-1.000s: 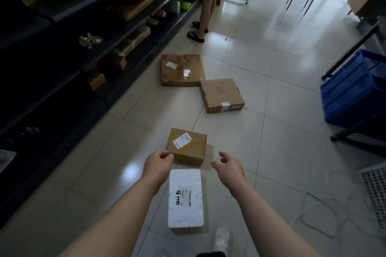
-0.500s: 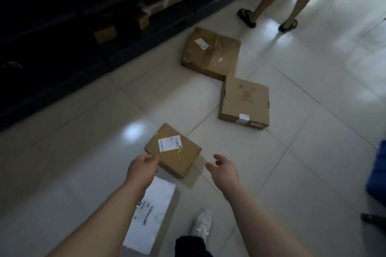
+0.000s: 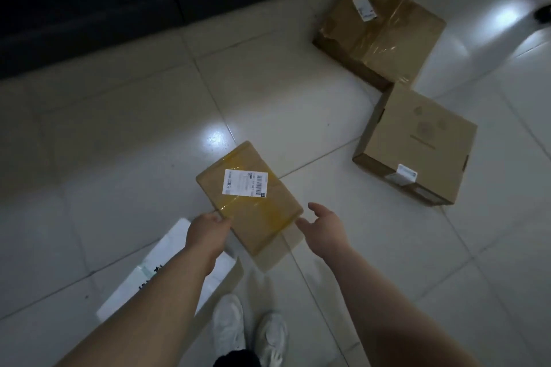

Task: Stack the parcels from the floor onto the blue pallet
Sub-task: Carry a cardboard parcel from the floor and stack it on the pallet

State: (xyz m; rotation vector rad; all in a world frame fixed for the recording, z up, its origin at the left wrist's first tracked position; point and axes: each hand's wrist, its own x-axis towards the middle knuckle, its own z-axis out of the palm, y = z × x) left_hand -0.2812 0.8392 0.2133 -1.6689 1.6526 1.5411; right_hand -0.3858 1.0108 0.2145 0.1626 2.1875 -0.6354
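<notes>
Four parcels on floor, none seen stacked (blue pallet out of view). Small brown parcel (image 3: 249, 197) between hands: left hand (image 3: 207, 232) curled at near corner, hold unclear; right hand (image 3: 323, 223) spread, just beside. White parcel (image 3: 134, 286) under left forearm; taped carton (image 3: 378, 30) and plain carton (image 3: 417, 140) beyond right hand.

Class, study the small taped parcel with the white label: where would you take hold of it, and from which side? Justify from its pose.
Take the small taped parcel by its two long edges, left hand and right hand coming in from either side. It lies flat and low, so only the edges probably offer purchase.
</notes>
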